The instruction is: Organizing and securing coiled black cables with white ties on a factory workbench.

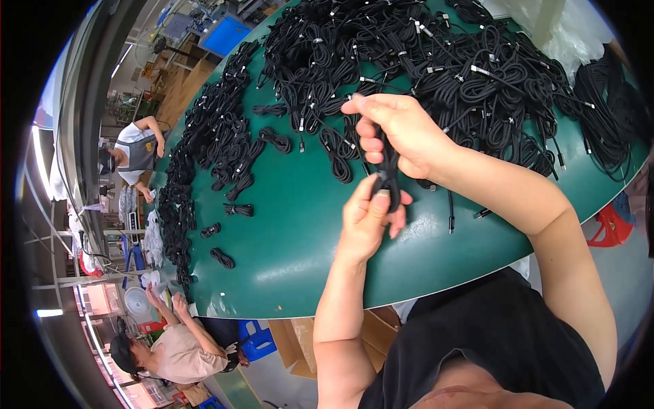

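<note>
A dense heap of black cables [470, 88] covers the desk [306, 273] beyond my hands, and a row of coiled bundles [218, 129] runs down its left side. My left hand [363, 221] closes around a black cable bundle [387, 169] above the desk; my right hand [402, 129] curls around its upper end. Green desktop stretches leftward, its curved near edge beside my left forearm.

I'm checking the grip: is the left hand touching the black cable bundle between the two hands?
Touching. The head view shows it: the left hand has its thumb lying over the lower part of the black cable bundle.
</note>
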The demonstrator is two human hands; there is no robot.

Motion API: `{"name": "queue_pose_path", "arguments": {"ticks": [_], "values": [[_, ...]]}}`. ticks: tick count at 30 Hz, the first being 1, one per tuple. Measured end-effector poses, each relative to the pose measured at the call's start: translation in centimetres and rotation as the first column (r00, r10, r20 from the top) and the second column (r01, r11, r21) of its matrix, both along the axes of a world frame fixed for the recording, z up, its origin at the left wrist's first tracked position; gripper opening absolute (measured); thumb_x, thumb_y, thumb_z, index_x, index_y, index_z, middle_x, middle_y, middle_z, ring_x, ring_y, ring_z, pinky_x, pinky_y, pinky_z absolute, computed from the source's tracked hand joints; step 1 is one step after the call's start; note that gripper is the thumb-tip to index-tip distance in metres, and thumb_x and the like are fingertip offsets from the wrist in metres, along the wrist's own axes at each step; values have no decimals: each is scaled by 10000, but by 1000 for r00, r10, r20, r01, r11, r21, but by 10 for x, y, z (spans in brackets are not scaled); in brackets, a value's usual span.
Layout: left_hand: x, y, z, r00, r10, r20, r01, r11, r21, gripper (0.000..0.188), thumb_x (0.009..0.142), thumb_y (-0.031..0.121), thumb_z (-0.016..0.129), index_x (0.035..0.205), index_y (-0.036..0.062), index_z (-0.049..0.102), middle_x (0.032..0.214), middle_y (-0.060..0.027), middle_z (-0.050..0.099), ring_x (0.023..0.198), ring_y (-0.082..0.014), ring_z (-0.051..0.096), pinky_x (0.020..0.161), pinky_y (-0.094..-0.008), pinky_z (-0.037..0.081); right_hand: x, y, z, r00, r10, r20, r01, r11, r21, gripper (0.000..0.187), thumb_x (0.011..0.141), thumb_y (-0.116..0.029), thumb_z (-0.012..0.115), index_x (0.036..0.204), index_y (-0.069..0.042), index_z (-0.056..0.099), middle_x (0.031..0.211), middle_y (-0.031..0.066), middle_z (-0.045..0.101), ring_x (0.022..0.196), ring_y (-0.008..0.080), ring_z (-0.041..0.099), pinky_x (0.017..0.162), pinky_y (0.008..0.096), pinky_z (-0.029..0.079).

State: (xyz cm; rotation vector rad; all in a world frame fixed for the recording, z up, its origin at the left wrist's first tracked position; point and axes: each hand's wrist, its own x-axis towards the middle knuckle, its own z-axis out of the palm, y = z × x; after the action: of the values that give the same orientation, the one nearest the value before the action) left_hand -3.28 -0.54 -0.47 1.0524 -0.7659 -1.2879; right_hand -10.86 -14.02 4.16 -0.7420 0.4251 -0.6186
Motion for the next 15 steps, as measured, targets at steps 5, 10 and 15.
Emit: {"name": "queue_pose_path", "arguments": {"ticks": [5, 10, 15], "values": [[-11, 1, -8, 992, -101, 71, 101, 995, 12, 207, 948, 213, 403, 1032, 24, 410, 777, -37, 482, 545, -68, 417, 468, -186, 342, -2, 14, 3, 999, -37, -29, 28, 964, -263, 369, 926, -350, 450, 957, 10, 523, 562, -15, 398, 436, 51, 340, 380, 200, 284], [13, 0, 4, 988, 150, 39, -150, 989, 4, 335, 889, 241, 524, 1112, 3, 447, 800, -70, 559, 510, -93, 464, 405, -195, 332, 16, -26, -28, 958, -237, -163, 82, 769, -634, 356, 893, -297, 508, 1057, 14, 566, 852, 91, 603, 732, 178, 573, 706, 296, 461], [89, 16, 18, 660, 315, -682, -654, 688, -315, 644, 885, 368, 495, 1229, -133, 279, 1293, -271, 368, 856, -254, 569, 708, -314, 498, 4, -24, -57, 816, -486, -312, -528, -407, -746, 306, 700, -52, 562, 1002, -43, 608, 994, 84, 583, 1099, 265, 441, 958, 509, 299]]}}
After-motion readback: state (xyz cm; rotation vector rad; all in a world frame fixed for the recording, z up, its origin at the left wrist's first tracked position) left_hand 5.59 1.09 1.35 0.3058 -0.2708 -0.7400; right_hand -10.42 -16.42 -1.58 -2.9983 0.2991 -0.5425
